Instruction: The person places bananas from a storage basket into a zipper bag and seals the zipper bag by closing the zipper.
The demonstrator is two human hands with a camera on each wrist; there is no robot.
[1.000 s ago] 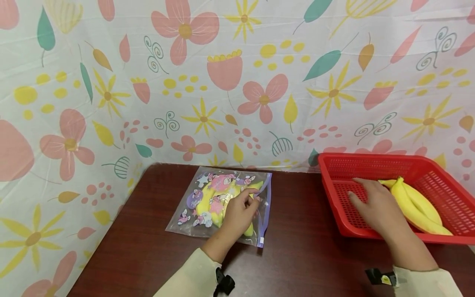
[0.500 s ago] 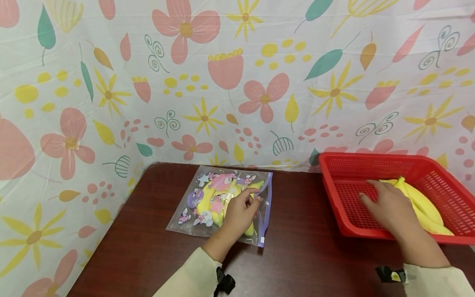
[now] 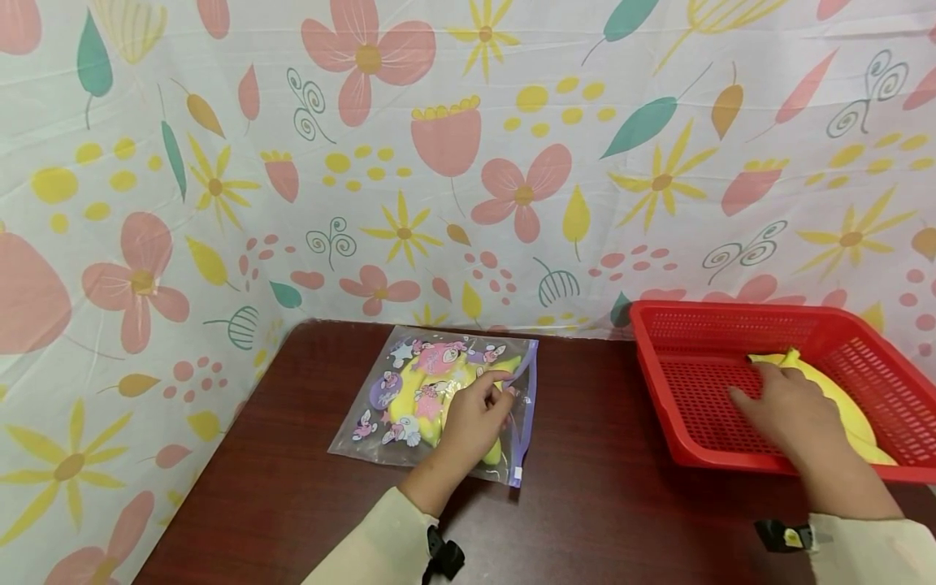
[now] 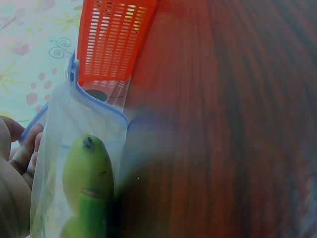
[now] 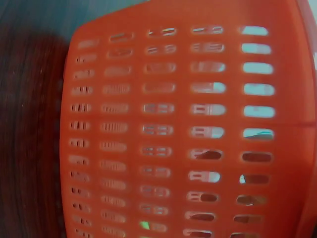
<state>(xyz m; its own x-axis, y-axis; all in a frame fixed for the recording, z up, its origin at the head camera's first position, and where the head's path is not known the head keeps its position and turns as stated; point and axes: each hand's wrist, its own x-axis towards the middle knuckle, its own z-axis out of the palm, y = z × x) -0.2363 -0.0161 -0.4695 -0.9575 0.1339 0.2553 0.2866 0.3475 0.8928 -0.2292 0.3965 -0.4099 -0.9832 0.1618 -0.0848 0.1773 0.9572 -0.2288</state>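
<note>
A clear zip bag (image 3: 358,447) with pink and purple cartoon prints lies on the table, several yellow bananas (image 3: 406,404) inside. My left hand (image 3: 475,418) pinches the bag by its purple zip edge at the right. In the left wrist view, the green-tipped banana (image 4: 88,171) shows through the plastic, beside the left fingers (image 4: 22,153). Over the red basket (image 3: 661,398) at the right, my right hand (image 3: 797,418) reaches above yellow bananas (image 3: 841,398), thumb spread from the fingers. The hand covers part of them. Only the basket's slotted wall (image 5: 178,99) fills the right wrist view.
The dark wooden table (image 3: 585,431) stretches between the bag and the basket. A floral cloth (image 3: 512,268) hangs behind and along the left side of the table. Black wrist straps (image 3: 442,556) sit at both sleeves.
My right hand has moved to the right inside the basket area, from beside the bananas to over them. The left hand keeps its place on the bag.
</note>
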